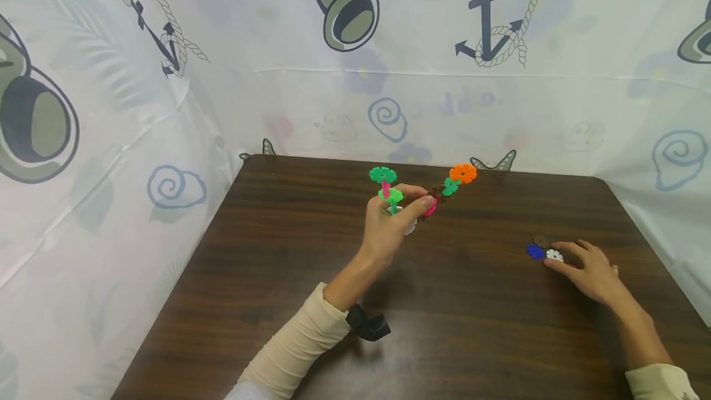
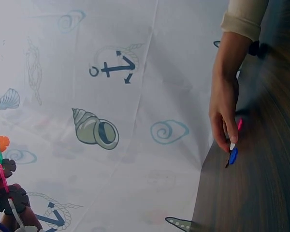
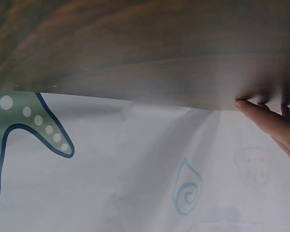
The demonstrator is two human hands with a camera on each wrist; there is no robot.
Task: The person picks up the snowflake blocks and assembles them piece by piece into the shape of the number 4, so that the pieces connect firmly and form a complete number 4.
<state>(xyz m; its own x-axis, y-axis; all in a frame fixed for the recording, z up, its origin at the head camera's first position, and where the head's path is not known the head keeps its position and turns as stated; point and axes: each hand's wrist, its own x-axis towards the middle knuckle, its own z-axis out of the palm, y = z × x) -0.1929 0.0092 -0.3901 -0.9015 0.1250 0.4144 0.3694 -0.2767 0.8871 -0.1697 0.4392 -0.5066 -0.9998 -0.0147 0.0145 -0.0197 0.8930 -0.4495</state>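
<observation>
In the head view my left hand pinches a built cluster of notched flower-shaped plastic discs between thumb and fingers, raised over the table. An orange disc tips its right end, next to a green one; brown and pink discs sit at the fingertips. Green discs stand up on its left side, and a white one is partly hidden below. On the right, my right hand reaches down with thumb and forefinger at either side of a white disc. Beside that lie a blue disc and a brown disc.
A red piece shows partly under the right hand. The dark wood table reaches back to a white printed cloth, which also hangs along the left and right. A black strap sticks out from the left wrist.
</observation>
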